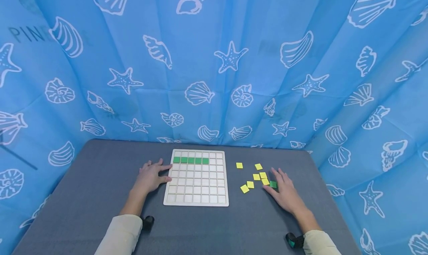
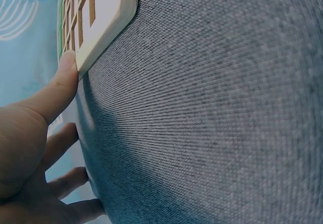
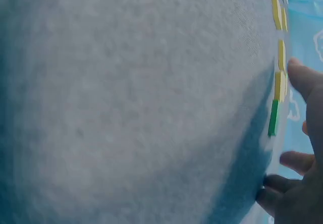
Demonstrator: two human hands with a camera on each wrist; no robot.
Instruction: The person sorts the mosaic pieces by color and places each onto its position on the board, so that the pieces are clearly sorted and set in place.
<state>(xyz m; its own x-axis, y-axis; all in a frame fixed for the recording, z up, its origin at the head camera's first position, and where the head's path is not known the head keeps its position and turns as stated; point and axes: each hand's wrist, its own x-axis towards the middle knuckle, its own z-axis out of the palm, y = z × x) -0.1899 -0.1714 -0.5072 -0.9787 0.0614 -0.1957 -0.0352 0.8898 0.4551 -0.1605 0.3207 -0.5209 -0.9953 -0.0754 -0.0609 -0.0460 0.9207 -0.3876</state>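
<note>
A pale wooden grid board [image 1: 226, 180] lies on the table, with a line of green square tiles [image 1: 191, 160] in its second row from the far side. My left hand [image 1: 151, 177] has its thumb and forefinger at the board's left edge. In the left wrist view, the thumb [image 2: 64, 77] touches the board's rim [image 2: 128, 4] and the other fingers are spread. Beside the loose tiles, my right hand [image 1: 284, 190] hovers with fingers apart and nothing held. A loose green tile [image 1: 273, 184] lies between its thumb and fingers, close to several yellow tiles [image 1: 256, 177].
A grey cloth covers the table [image 1: 187, 229]. Behind it and along the sides hangs a blue curtain [image 1: 214, 114] with white shells and starfish. One yellow tile [image 1: 239, 165] lies apart from the others, nearer the board.
</note>
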